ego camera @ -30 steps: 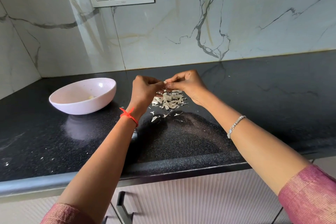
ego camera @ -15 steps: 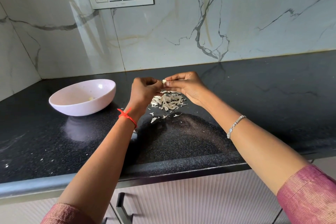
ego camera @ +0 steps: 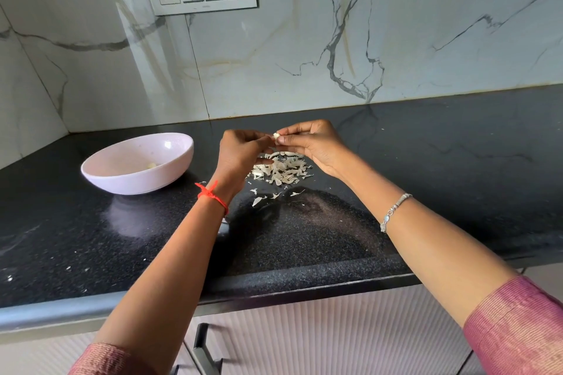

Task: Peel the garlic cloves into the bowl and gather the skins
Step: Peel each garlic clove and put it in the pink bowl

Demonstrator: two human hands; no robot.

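White papery garlic skins (ego camera: pixel 281 169) heap beneath left hand (ego camera: pixel 240 152) and right hand (ego camera: pixel 313 143), both pinching a small pale clove (ego camera: pixel 276 136); peeling and gathering look unfinished.

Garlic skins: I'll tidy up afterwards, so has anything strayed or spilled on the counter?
Most skins sit in one pile, but a few loose flakes lie apart on its near side, and white specks dot the counter front left.

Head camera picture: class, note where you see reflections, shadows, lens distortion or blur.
Head view: the glossy counter mirrors the bowl as a pale patch; a dark blotch, shadow or reflection, lies before the skins. Head view: the wide lens bends the counter's edges. Head view: the garlic clove in the fingers looks sharp.
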